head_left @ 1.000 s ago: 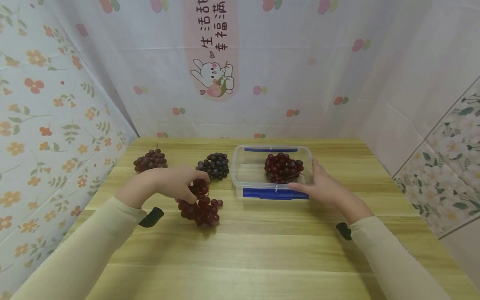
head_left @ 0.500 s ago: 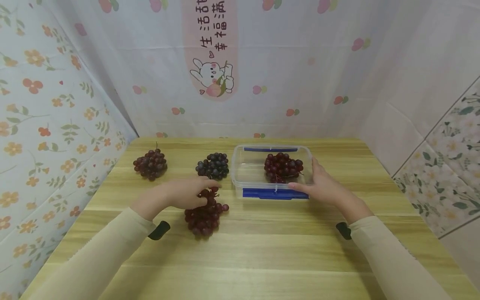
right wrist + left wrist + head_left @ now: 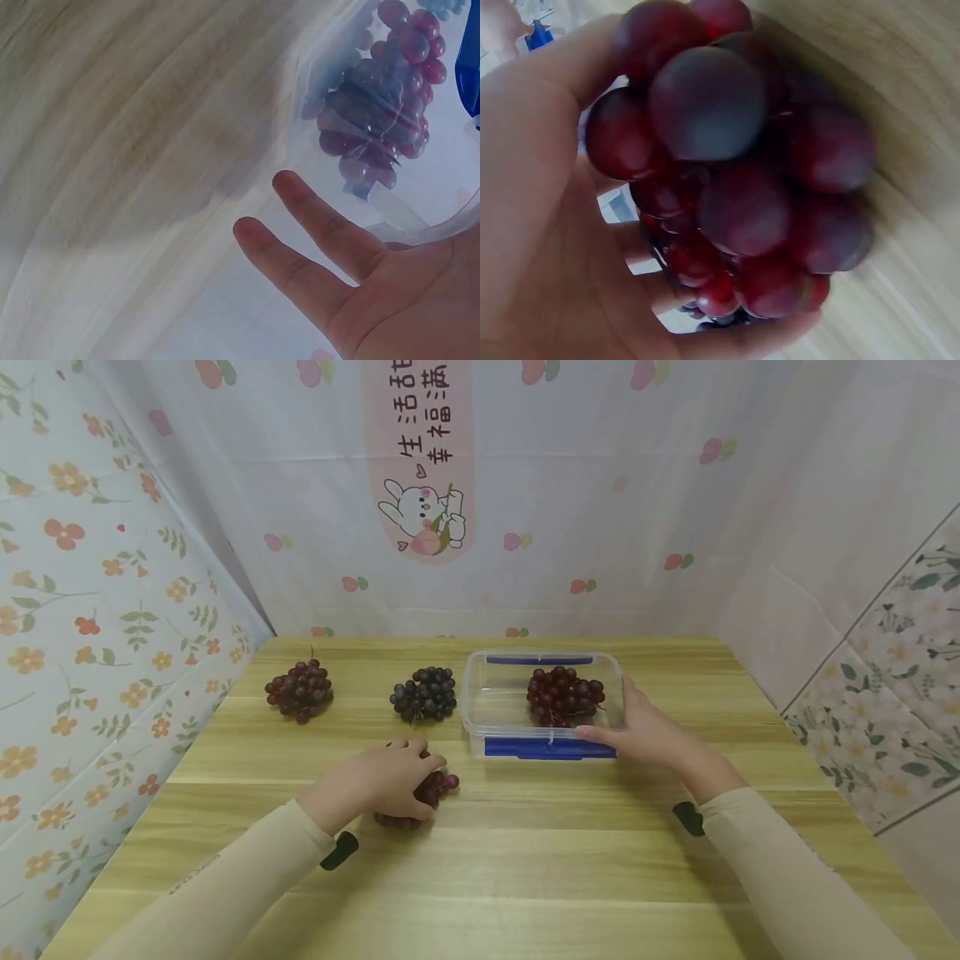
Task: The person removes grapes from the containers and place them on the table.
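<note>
My left hand [image 3: 382, 781] curls round a bunch of red grapes [image 3: 438, 785] low over the table, left of centre. Up close in the left wrist view, the held grapes [image 3: 742, 217] sit against the palm, fingers bent beneath them. A clear plastic container [image 3: 495, 728] with blue latches stands right of centre, its top uncovered. Inside, towards its right side, lies another bunch of dark red grapes [image 3: 562, 693]. At the container's front right corner rests my right hand [image 3: 652, 735], thumb on the front rim. Two straight, spread fingers [image 3: 292, 266] show in the right wrist view.
A bunch of black grapes [image 3: 423, 693] lies just left of the container. Farther left is a reddish-purple bunch [image 3: 300, 691]. The wooden table [image 3: 525, 877] backs onto a printed curtain [image 3: 540, 485], with a flowered cloth [image 3: 112, 635] along the left side.
My left hand has moved towards me and slightly right, its fingers now covering most of the red bunch. The black and reddish-purple bunches are uncovered. My right hand and the container look unmoved.
</note>
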The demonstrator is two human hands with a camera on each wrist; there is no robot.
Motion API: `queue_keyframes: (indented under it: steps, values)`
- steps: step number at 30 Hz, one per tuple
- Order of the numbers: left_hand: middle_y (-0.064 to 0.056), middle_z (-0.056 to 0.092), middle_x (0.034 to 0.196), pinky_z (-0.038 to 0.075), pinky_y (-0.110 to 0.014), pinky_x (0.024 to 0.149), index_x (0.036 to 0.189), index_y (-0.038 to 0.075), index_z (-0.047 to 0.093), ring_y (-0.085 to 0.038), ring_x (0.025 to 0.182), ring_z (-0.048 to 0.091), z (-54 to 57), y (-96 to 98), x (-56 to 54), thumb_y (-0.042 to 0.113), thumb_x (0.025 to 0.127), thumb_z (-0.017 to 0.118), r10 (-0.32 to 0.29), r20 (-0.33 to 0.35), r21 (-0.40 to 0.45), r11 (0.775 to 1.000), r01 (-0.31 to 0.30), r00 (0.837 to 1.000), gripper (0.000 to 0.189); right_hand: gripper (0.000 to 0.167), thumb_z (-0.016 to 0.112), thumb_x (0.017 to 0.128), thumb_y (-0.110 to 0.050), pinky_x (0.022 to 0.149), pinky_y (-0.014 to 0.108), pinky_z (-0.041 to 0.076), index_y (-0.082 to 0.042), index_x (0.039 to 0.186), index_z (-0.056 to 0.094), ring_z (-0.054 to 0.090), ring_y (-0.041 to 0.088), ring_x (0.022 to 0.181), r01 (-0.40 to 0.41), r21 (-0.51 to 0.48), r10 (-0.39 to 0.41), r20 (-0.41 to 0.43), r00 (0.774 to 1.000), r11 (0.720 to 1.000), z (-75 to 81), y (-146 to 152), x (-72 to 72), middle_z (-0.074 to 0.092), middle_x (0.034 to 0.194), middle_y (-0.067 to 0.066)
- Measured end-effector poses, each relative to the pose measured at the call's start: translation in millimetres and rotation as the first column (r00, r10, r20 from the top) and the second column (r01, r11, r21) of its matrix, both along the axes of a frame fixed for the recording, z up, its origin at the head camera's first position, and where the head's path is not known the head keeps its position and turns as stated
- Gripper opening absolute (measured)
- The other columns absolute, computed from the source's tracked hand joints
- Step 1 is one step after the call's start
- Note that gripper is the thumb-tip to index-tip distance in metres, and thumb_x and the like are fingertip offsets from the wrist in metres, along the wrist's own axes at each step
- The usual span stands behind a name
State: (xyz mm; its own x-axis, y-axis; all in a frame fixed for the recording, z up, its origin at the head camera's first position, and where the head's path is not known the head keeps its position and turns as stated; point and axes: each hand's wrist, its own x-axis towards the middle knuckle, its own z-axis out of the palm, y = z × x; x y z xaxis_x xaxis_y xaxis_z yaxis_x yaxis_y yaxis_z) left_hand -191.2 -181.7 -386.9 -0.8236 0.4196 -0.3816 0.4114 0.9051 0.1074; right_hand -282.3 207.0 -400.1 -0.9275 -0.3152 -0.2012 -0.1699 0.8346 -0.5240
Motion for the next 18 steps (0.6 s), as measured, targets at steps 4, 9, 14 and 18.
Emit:
queue_keyframes:
  steps: [4, 9, 14, 18]
  values:
    - [-0.020, 0.057, 0.144, 0.053, -0.058, 0.108, 0.148, 0.015, 0.060, -0.039, 0.130, 0.060, -0.4, 1.4, -3.1, 0.041, 0.092, 0.081, 0.005, 0.026, -0.006, 1.000, -0.005, 1.000, 0.065, 0.140, 0.061, 0.089, -0.084, 0.125, 0.076, 0.019, -0.004, 0.166, -0.025, 0.010, 0.061, 0.159, -0.011, 0.013, 0.011, -0.005, 1.000, 1.000, 1.4, 4.8, 0.8, -0.003, 0.174, 0.036]
    - [-0.020, 0.058, 0.143, 0.054, -0.057, 0.107, 0.147, 0.014, 0.060, -0.038, 0.127, 0.061, 0.3, 2.9, -5.8, 0.039, 0.091, 0.080, 0.013, 0.043, -0.006, 1.000, -0.013, 0.999, 0.064, 0.140, 0.061, 0.089, -0.083, 0.125, 0.076, 0.019, -0.001, 0.165, -0.023, 0.012, 0.062, 0.158, -0.031, 0.040, 0.032, -0.023, 0.999, 0.999, 4.0, 14.6, 0.3, -0.003, 0.173, 0.038]
    - [-0.022, 0.057, 0.146, 0.054, -0.055, 0.109, 0.150, 0.013, 0.057, -0.037, 0.129, 0.062, 3.6, 4.1, -7.6, 0.045, 0.092, 0.081, 0.017, 0.064, 0.010, 1.000, -0.018, 0.998, 0.070, 0.138, 0.062, 0.092, -0.080, 0.125, 0.076, 0.019, 0.001, 0.165, -0.022, 0.010, 0.062, 0.158, -0.052, 0.054, 0.053, -0.015, 0.998, 0.997, 6.1, 23.0, -1.4, -0.004, 0.173, 0.038]
    - [-0.022, 0.055, 0.149, 0.053, -0.054, 0.111, 0.155, 0.011, 0.054, -0.035, 0.131, 0.062, 8.0, 5.1, -9.9, 0.045, 0.096, 0.079, 0.026, 0.097, 0.022, 0.999, -0.028, 0.995, 0.073, 0.136, 0.063, 0.093, -0.077, 0.125, 0.076, 0.019, 0.001, 0.165, -0.022, 0.009, 0.062, 0.158, -0.060, 0.049, 0.061, -0.003, 0.998, 0.997, 6.6, 26.9, -1.2, -0.005, 0.173, 0.038]
